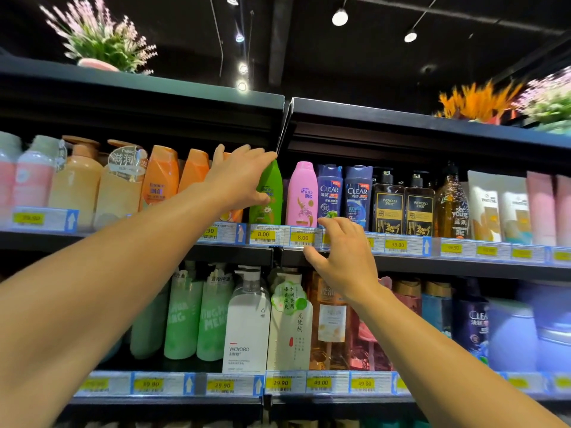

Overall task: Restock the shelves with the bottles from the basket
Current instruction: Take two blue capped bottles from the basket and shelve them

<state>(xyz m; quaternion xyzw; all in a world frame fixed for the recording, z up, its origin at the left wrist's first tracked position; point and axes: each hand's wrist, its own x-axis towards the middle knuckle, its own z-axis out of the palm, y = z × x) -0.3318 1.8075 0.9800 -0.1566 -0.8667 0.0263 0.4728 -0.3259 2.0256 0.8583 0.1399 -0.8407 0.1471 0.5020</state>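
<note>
- The green bottle (268, 196) stands upright at the front of the upper shelf (401, 261), right above a yellow 8.00 price tag (263, 234).
- The left hand (239, 180) is on the green bottle. Its fingers reach over the top and its thumb wraps round the front, so it grips the bottle.
- The left arm stretches up and to the right, from the low left corner to the shelf.
- A pink bottle (302, 196) stands just beside the green one on its right. Two blue bottles (344, 194) come next, close together.
- Orange bottles (173, 177) stand to the left of the green bottle, partly hidden behind the left hand.
- The right hand (343, 257) is lower, in front of the shelf edge below the pink and blue bottles. Its fingers are spread and a little bent, and it holds nothing.
- The thumb of the right hand points left, under the second 8.00 tag (302, 237). I cannot tell if the fingertips touch the shelf.
- The right arm comes up from the low right corner.
- The lower shelf (185, 403) holds tall green and white bottles (216, 316).
</note>
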